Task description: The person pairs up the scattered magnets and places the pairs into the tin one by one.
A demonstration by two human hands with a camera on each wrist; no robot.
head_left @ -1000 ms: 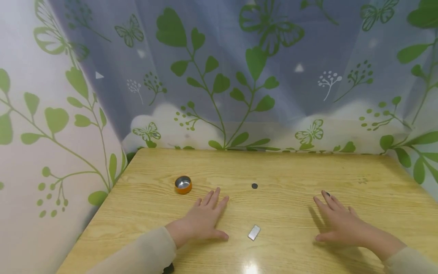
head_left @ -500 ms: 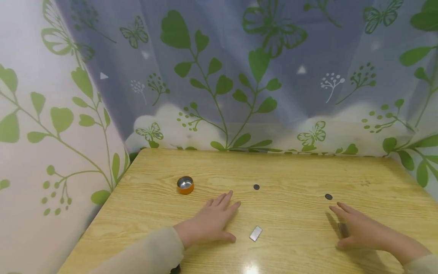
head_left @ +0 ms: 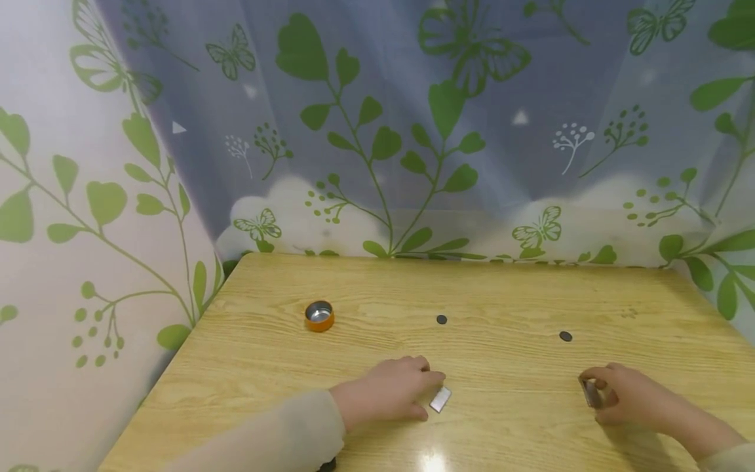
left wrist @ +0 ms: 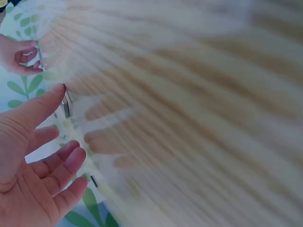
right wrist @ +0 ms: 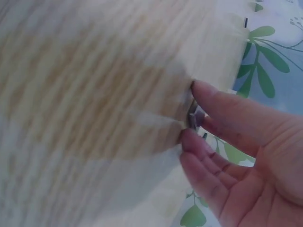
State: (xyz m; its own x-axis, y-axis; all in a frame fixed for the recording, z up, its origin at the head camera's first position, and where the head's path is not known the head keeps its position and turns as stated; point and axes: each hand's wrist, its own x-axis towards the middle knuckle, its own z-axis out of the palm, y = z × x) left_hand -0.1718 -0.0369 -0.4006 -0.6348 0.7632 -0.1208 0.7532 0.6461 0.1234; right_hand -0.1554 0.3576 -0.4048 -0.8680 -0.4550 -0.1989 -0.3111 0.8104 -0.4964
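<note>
My left hand [head_left: 392, 391] hovers at the left side of a small silver rectangular piece [head_left: 440, 399] lying on the wooden table [head_left: 501, 295]. Its thumb and fingers are spread apart around that piece's near side; in the left wrist view the piece [left wrist: 66, 108] sits by one fingertip, not visibly gripped. My right hand [head_left: 631, 396] has its fingers and thumb curled round the ends of a flat dark-looking rectangular piece [head_left: 592, 394]. In the right wrist view this piece [right wrist: 194, 117] shows between thumb and fingertips, low at the tabletop.
A small orange bowl [head_left: 319, 316] with a metal inside stands at the left. Two dark round discs lie farther back, one near the middle [head_left: 442, 320] and another [head_left: 565, 336] beyond my right hand. A patterned curtain [head_left: 377, 131] hangs behind the table.
My left hand has moved right to the silver piece, its fingers bending. The right hand has drawn back from the disc and curled its fingers round the dark piece.
</note>
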